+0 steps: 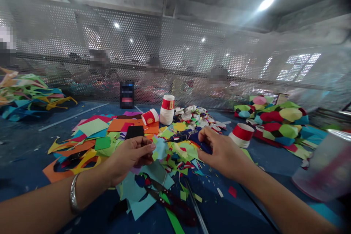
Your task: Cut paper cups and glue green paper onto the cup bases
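My left hand (134,151), with a silver bangle at its wrist, is closed in a pinch at the edge of a pale blue paper piece (161,148). My right hand (221,150) has its fingers curled around the handle of a dark blue hot glue gun (182,136). The gun's nozzle points left, close to the pale blue piece. Part of the handle is hidden by my fingers. Beneath both hands spreads a heap of coloured paper scraps (183,151). A pair of dark-handled scissors (167,197) lies in front, over light blue paper.
A stack of paper cups (167,111), a tipped red cup (150,117) and another cup (241,135) stand around the heap. Behind are a phone (127,95) and a perforated metal screen (181,51). Patchwork paper shapes (282,117) and a translucent container (326,164) are right.
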`<move>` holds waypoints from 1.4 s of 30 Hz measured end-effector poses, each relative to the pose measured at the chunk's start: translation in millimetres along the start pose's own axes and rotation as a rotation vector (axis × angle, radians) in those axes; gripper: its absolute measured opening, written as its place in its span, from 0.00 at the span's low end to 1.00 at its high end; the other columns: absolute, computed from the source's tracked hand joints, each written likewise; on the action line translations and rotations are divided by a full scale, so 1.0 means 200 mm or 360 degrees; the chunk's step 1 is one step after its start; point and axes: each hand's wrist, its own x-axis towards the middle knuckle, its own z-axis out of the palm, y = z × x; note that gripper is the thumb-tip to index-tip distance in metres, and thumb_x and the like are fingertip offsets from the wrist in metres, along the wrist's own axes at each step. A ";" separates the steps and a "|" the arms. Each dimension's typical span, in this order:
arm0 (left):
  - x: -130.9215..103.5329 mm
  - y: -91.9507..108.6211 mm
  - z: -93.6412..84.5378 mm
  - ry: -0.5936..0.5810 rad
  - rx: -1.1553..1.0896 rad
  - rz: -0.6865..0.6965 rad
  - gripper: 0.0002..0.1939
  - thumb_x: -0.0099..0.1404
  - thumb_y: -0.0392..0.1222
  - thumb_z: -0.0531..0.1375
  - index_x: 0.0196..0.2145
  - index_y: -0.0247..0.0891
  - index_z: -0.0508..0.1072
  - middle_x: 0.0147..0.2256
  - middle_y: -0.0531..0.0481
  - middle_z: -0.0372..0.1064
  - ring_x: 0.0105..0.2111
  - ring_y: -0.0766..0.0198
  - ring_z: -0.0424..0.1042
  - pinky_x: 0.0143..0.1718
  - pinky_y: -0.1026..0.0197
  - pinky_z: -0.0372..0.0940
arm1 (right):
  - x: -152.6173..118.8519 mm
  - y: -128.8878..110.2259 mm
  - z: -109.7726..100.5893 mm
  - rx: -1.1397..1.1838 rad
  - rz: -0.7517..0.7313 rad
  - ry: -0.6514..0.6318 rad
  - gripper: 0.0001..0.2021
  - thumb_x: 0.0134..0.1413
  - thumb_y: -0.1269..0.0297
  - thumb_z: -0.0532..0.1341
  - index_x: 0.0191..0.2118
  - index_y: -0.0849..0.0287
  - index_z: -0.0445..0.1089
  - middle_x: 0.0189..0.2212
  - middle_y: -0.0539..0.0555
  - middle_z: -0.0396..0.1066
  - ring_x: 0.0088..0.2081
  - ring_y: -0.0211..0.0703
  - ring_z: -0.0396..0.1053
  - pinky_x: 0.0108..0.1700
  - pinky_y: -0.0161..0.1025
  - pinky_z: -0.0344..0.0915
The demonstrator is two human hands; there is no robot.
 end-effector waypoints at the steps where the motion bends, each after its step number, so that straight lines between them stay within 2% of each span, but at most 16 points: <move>1: 0.00 0.00 0.00 -0.0004 0.0002 -0.0001 0.17 0.57 0.52 0.67 0.35 0.38 0.68 0.27 0.56 0.66 0.25 0.70 0.68 0.28 0.66 0.60 | 0.00 0.00 0.00 -0.0001 -0.0002 -0.0002 0.09 0.50 0.65 0.60 0.36 0.53 0.57 0.22 0.44 0.61 0.23 0.38 0.58 0.26 0.37 0.48; 7: -0.01 0.01 0.01 0.0004 0.0005 0.0026 0.18 0.57 0.52 0.67 0.34 0.37 0.68 0.26 0.57 0.67 0.25 0.71 0.68 0.28 0.67 0.61 | 0.00 0.00 0.00 -0.0036 -0.0022 0.0011 0.09 0.50 0.66 0.60 0.35 0.54 0.57 0.21 0.44 0.59 0.23 0.39 0.57 0.26 0.37 0.47; 14: -0.03 0.04 0.04 0.0038 0.0172 0.0277 0.16 0.56 0.49 0.68 0.33 0.37 0.67 0.25 0.55 0.70 0.25 0.67 0.70 0.28 0.65 0.65 | 0.01 -0.01 0.01 -0.0057 -0.0003 0.0029 0.10 0.49 0.64 0.60 0.35 0.54 0.57 0.22 0.44 0.61 0.24 0.39 0.58 0.27 0.38 0.49; 18: -0.04 0.05 0.04 0.0080 0.0082 0.0354 0.15 0.57 0.48 0.68 0.33 0.37 0.68 0.25 0.56 0.69 0.24 0.69 0.69 0.29 0.65 0.67 | 0.01 0.02 0.02 -0.0076 0.0031 0.0058 0.11 0.48 0.64 0.61 0.35 0.54 0.58 0.22 0.44 0.61 0.24 0.40 0.59 0.27 0.38 0.50; 22: -0.02 0.05 0.02 0.0160 -0.0124 0.0329 0.16 0.57 0.48 0.68 0.35 0.36 0.70 0.28 0.55 0.69 0.26 0.69 0.70 0.31 0.65 0.68 | 0.03 0.07 0.04 -0.0061 0.0139 0.0056 0.10 0.48 0.63 0.61 0.34 0.54 0.57 0.24 0.46 0.63 0.25 0.40 0.61 0.28 0.37 0.52; 27: 0.00 0.04 0.00 0.0141 -0.0323 0.0246 0.14 0.57 0.46 0.69 0.34 0.36 0.71 0.29 0.55 0.69 0.27 0.69 0.71 0.33 0.66 0.68 | 0.06 0.14 0.09 -0.0138 0.0333 -0.0036 0.10 0.50 0.60 0.61 0.33 0.54 0.58 0.24 0.48 0.66 0.26 0.42 0.63 0.27 0.36 0.53; 30: -0.01 0.04 0.00 0.0167 -0.0379 0.0239 0.13 0.56 0.45 0.69 0.34 0.36 0.72 0.28 0.55 0.69 0.27 0.69 0.70 0.32 0.66 0.67 | 0.07 0.18 0.12 -0.0176 0.0346 -0.0093 0.10 0.50 0.58 0.61 0.34 0.55 0.60 0.24 0.49 0.67 0.25 0.43 0.65 0.26 0.36 0.52; 34: -0.01 0.05 0.00 0.0200 -0.0425 0.0238 0.12 0.56 0.45 0.69 0.33 0.37 0.73 0.28 0.55 0.69 0.26 0.69 0.69 0.31 0.66 0.67 | 0.05 0.19 0.12 -0.0261 0.0334 -0.0174 0.14 0.51 0.51 0.63 0.35 0.55 0.63 0.26 0.52 0.71 0.26 0.47 0.68 0.26 0.38 0.51; 36: 0.00 0.05 0.01 0.0207 -0.0431 0.0238 0.11 0.56 0.44 0.69 0.33 0.37 0.74 0.28 0.55 0.69 0.26 0.70 0.68 0.31 0.66 0.66 | 0.03 0.15 0.11 -0.0359 0.0294 -0.0116 0.15 0.52 0.49 0.63 0.35 0.55 0.64 0.28 0.54 0.71 0.29 0.51 0.69 0.27 0.39 0.52; 38: 0.00 0.04 0.01 0.0219 -0.0433 0.0236 0.10 0.56 0.44 0.69 0.32 0.37 0.74 0.28 0.54 0.69 0.26 0.70 0.68 0.31 0.67 0.66 | 0.01 0.08 0.09 -0.0419 0.0158 -0.0017 0.13 0.56 0.51 0.62 0.34 0.55 0.65 0.32 0.55 0.72 0.34 0.53 0.70 0.30 0.40 0.54; 39: 0.00 0.04 0.00 0.0225 -0.0432 0.0239 0.10 0.56 0.43 0.69 0.32 0.37 0.75 0.28 0.54 0.69 0.26 0.70 0.68 0.31 0.67 0.66 | 0.01 0.04 0.10 -0.0369 0.0067 -0.0004 0.11 0.58 0.53 0.61 0.35 0.55 0.65 0.33 0.55 0.72 0.35 0.51 0.70 0.31 0.40 0.56; 42: 0.01 0.04 0.00 0.0225 -0.0429 0.0261 0.10 0.56 0.44 0.68 0.32 0.37 0.75 0.29 0.54 0.68 0.26 0.70 0.68 0.31 0.67 0.66 | -0.01 -0.09 0.13 -0.0041 -0.0255 -0.0133 0.05 0.62 0.60 0.59 0.37 0.56 0.67 0.36 0.53 0.71 0.37 0.46 0.69 0.37 0.39 0.62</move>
